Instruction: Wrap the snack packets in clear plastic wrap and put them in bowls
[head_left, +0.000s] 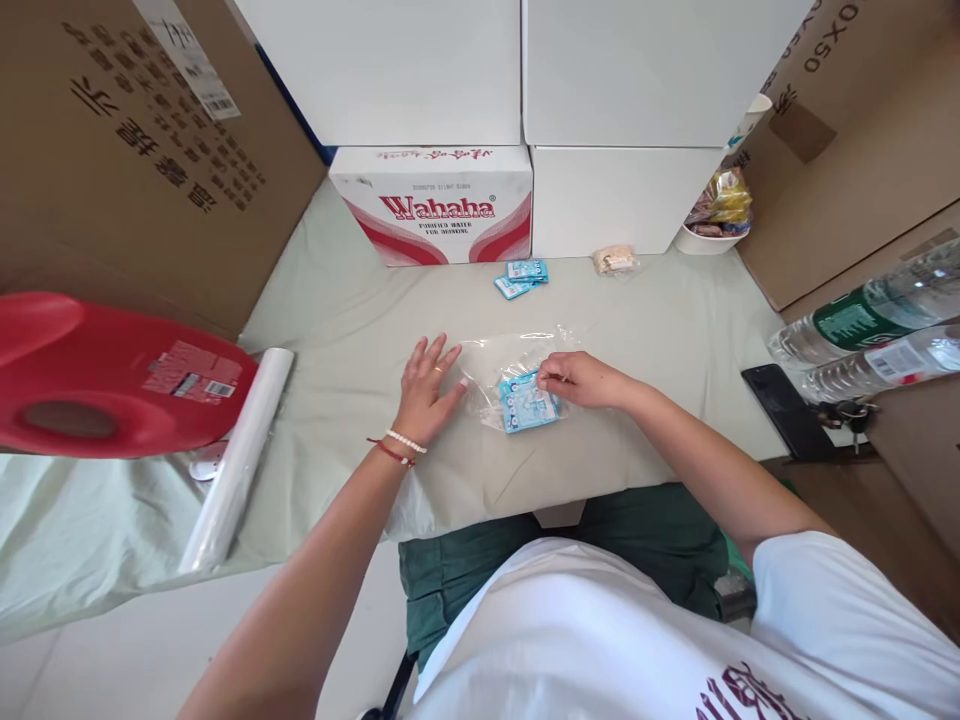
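Note:
A clear plastic bag (517, 355) lies on the pale green cloth (337, 320) in front of me, with blue packets (527, 402) inside its near end. My right hand (579, 378) is closed in a pinch on the bag's right edge over the packets. My left hand (426, 388) rests flat with fingers spread, its thumb touching the bag's left edge. Two more blue packets (521, 277) lie farther back near the boxes.
A Wahaha water carton (439, 205) and white boxes (615, 195) stand at the back, brown cartons on both sides. A red container (105, 375) and a roll of clear film (236, 460) lie left. Water bottles (870, 335), a phone (784, 410) and keys are right; a snack bowl (712, 225) back right.

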